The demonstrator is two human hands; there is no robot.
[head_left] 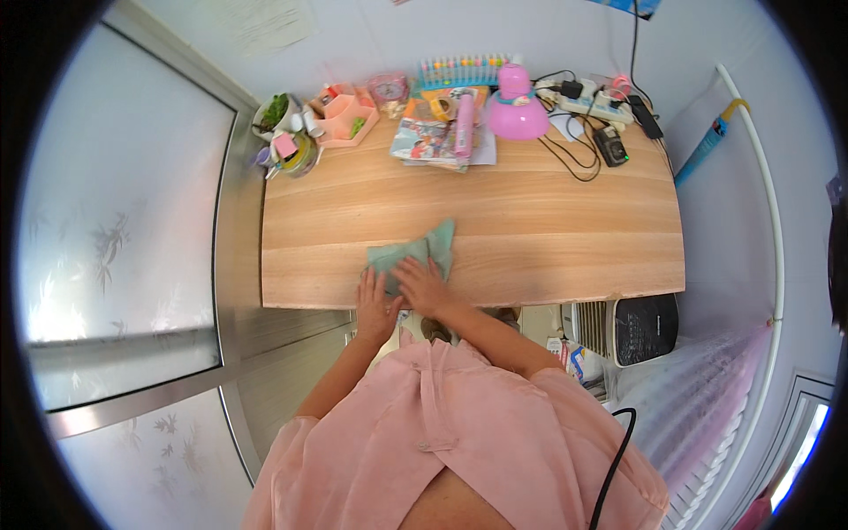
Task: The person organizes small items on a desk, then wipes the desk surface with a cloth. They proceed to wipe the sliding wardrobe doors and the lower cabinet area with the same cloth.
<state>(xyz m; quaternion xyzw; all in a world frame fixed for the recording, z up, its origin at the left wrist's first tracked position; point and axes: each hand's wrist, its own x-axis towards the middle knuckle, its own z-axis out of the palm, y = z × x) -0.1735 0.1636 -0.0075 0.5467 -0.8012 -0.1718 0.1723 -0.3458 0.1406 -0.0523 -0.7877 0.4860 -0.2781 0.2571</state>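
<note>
A green cloth (411, 250) lies bunched on the wooden desk (548, 247) near its front edge, with one corner pointing away to the right. My right hand (420, 285) rests on the cloth from above, its fingers spread and pressed against it. Beside it, my left hand (376, 309) reaches over the desk's front edge. Its fingers are stretched out and their tips are at the cloth's lower left side; whether they touch the cloth or only the desk I cannot tell.
Along the desk's back stand a potted plant (276, 112), a glass jar (300, 157), a pink organizer (346, 119), a clock (387, 87), books (428, 132), a pink lamp (518, 115) and a power strip (596, 106) with cables. A black-fronted appliance (645, 329) stands below right.
</note>
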